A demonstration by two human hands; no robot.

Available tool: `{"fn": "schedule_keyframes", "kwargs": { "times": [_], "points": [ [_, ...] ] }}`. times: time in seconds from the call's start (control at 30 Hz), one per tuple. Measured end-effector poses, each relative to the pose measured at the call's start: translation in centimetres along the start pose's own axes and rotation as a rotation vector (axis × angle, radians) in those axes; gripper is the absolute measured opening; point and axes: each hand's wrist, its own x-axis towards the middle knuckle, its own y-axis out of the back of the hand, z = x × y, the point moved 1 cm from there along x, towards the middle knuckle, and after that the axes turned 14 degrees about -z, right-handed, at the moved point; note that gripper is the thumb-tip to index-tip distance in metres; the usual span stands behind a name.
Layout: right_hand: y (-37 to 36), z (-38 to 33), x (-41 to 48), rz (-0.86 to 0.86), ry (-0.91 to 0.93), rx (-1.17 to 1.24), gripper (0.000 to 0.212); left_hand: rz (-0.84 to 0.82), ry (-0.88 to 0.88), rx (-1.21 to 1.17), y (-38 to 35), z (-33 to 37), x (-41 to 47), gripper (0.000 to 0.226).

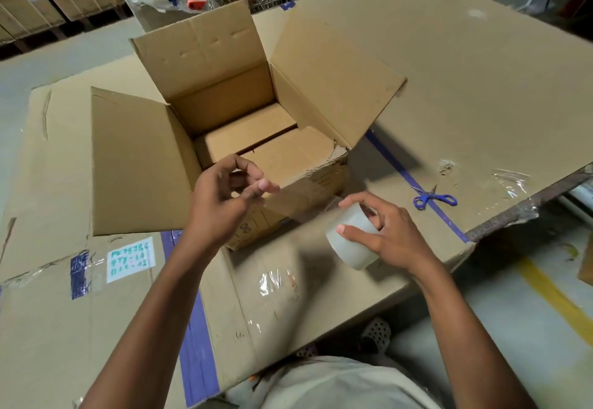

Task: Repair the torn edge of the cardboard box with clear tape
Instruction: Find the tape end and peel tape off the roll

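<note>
Right hand (394, 238) grip encloses the translucent clear tape roll (351, 243); left hand (224, 193) grip pinches its strip (301, 201). The strip is stretched taut beside the brown cardboard box (224, 103), near its torn edge (333, 158), apparently for clean application.

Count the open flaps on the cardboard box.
3: the back flap stands upright, the left flap and right flap splay outward. A near flap may be hidden behind the left hand.

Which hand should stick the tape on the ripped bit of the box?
Left. The left hand seems to pinch the tape pulled from the roll, close to the torn edge; the right hand is busy holding the roll.
</note>
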Motion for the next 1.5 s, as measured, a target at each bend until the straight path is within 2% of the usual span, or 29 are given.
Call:
{"fn": "schedule_keyframes", "kwargs": {
  "times": [0.1, 0.23, 0.3, 0.37, 0.43, 0.6, 0.67, 0.83, 1.0, 1.07, 1.17, 1.3, 1.4, 1.5],
  "points": [
    [-0.4, 0.2, -0.7, 0.052, -0.017, 0.046, 0.046, 0.032, 0.0, -0.051, 0.2, 0.6, -0.5, 0.034],
    [-0.6, 0.1, -1.2, 0.07, -0.033, 0.067, 0.042, -0.029, 0.018, 0.055, -0.3, 1.2, -0.7, 0.067],
    [-0.3, 0.0, -1.4, 0.082, -0.044, 0.064, 0.042, -0.017, 0.026, 0.112, -0.6, 1.0, -0.5, 0.057],
    [0.0, -0.1, -1.7, 0.075, -0.056, 0.064, 0.043, 0.039, 0.031, 0.178, -0.7, 0.4, -0.1, 0.027],
    [-0.1, -0.4, -2.0, 0.071, -0.063, 0.044, 0.045, 0.072, 0.017, 0.199, -0.6, -0.1, 0.2, 0.012],
    [-0.6, -1.2, -2.1, 0.113, -0.146, -0.116, 0.039, 0.101, -0.047, 0.108, -1.0, -0.3, 0.6, 0.006],
    [-0.6, -1.5, -1.8, 0.116, -0.198, -0.129, 0.044, 0.12, -0.053, 0.1, -1.3, -0.6, 0.8, 0.004],
    [-0.4, -0.7, -1.0, 0.098, -0.423, -0.143, 0.088, 0.157, -0.06, 0.063, -1.0, -1.7, 1.0, 0.003],
    [-0.7, 0.6, 0.3, 0.169, -0.57, -0.169, 0.107, 0.141, -0.049, 0.068, -2.1, -5.0, 0.6, 0.006],
    [-0.9, 0.9, 0.5, 0.133, -0.524, -0.155, 0.105, 0.152, -0.052, 0.054, -2.8, -6.7, 0.3, 0.007],
    [-0.8, 1.8, -0.4, -0.047, -0.39, -0.072, 0.09, 0.176, -0.042, -0.04, -3.6, -8.8, -1.1, 0.01],
    [-0.8, 3.1, -1.2, -0.193, -0.4, -0.146, 0.11, 0.194, -0.001, -0.139, -4.0, -11.1, -4.2, 0.017],
    [-1.1, 2.4, -0.9, -0.135, -0.408, -0.241, 0.11, 0.22, 0.067, -0.165, -3.7, -12.4, -5.8, 0.011],
    [-1.5, 1.5, -0.5, 0.031, -0.425, -0.338, 0.104, 0.254, 0.083, -0.178, -3.9, -13.1, -6.2, 0.011]
  ]
}}
